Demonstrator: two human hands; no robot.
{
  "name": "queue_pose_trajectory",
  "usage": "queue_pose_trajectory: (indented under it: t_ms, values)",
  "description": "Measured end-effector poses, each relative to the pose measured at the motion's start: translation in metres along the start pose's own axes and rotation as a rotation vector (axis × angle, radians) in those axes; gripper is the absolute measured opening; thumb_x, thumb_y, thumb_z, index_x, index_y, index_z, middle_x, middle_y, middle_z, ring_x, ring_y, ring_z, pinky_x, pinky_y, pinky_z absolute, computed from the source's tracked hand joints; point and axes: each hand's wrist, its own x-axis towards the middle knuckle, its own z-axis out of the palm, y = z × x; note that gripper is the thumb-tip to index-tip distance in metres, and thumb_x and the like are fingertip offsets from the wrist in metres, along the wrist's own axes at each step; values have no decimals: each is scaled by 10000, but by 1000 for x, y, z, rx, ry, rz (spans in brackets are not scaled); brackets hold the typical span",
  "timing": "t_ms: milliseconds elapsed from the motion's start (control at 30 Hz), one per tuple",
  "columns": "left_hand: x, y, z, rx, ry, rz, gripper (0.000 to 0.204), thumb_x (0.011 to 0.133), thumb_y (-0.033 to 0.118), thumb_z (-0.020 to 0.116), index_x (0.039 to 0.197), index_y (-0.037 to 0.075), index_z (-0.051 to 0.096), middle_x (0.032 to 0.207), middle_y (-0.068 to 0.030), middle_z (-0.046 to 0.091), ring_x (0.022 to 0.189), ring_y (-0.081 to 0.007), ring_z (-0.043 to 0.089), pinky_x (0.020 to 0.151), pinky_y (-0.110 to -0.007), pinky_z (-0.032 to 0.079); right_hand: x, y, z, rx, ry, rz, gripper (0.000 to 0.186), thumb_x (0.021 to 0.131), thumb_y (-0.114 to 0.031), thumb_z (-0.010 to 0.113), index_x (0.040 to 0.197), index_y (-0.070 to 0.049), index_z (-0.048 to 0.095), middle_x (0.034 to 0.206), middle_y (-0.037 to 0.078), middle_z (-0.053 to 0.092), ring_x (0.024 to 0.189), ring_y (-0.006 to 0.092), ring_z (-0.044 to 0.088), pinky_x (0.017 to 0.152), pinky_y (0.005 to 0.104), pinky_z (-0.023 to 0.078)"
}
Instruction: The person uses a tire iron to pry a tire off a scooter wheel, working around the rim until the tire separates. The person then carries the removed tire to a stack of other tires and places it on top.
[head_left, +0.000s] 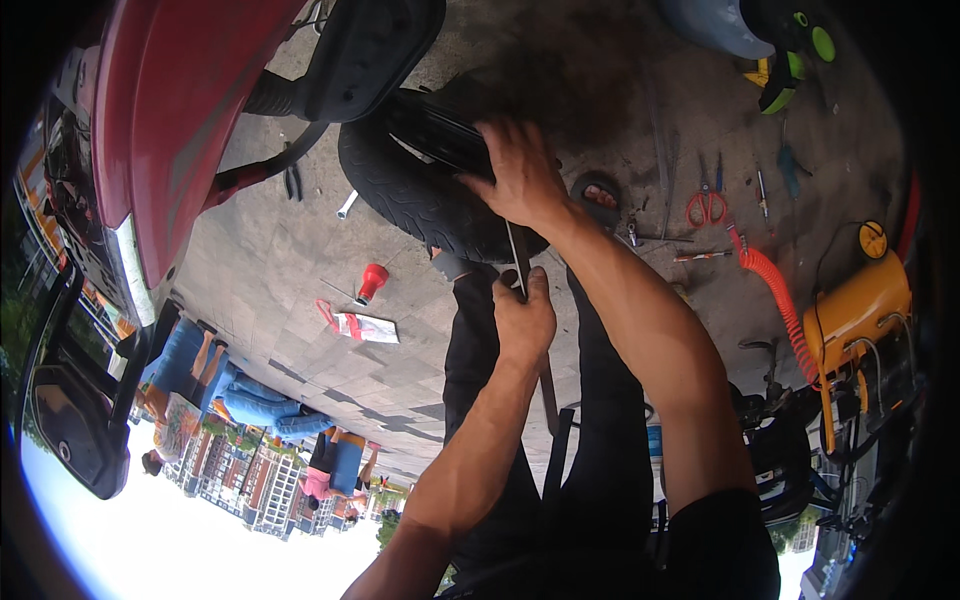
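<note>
A black tire on a dark rim stands between my feet, beside a red scooter. My right hand grips the tire's near side, its fingers bent over the edge by the rim and its thumb apart. Below it, my left hand is closed around a long flat metal tire lever. The lever's upper end reaches the tire under my right hand, where its tip is hidden. Its lower end sticks out past my left wrist, between my legs.
Left on the pavement lie pliers, a wrench, a red-handled tool and a white-and-red packet. To the right are red-handled scissors, screwdrivers, a coiled orange hose and a yellow tank. People sit farther off.
</note>
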Motion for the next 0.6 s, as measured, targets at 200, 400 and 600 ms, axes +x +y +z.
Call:
queue_pose_trajectory:
  t_ms: [200, 400, 600]
  values:
    - [-17, -110, -11, 306, -194, 31, 302, 945, 240, 585, 1102, -17, 601, 860, -246, 686, 864, -420, 676, 782, -460, 518, 6, -6, 11, -17, 44, -75, 643, 799, -256, 769, 1284, 25, 455, 1205, 250, 555, 1099, 404, 528, 962, 458, 411]
    - [121, -186, 16, 421, -185, -5, 379, 946, 260, 544, 1222, 1, 541, 1033, -284, 668, 1013, -452, 627, 879, -492, 491, 14, -8, 9, -153, -67, -65, 636, 809, -251, 747, 1298, 19, 443, 1211, 239, 558, 1099, 417, 548, 946, 473, 434]
    - [150, -52, -88, -776, -12, -181, 741, 925, 595, 537, 1388, 25, 433, 1021, -95, 586, 744, -181, 576, 549, -244, 438, 13, -35, 18, -238, -173, 29, 685, 823, -256, 721, 1392, -93, 375, 1309, 198, 499, 1178, 439, 511, 910, 533, 499]
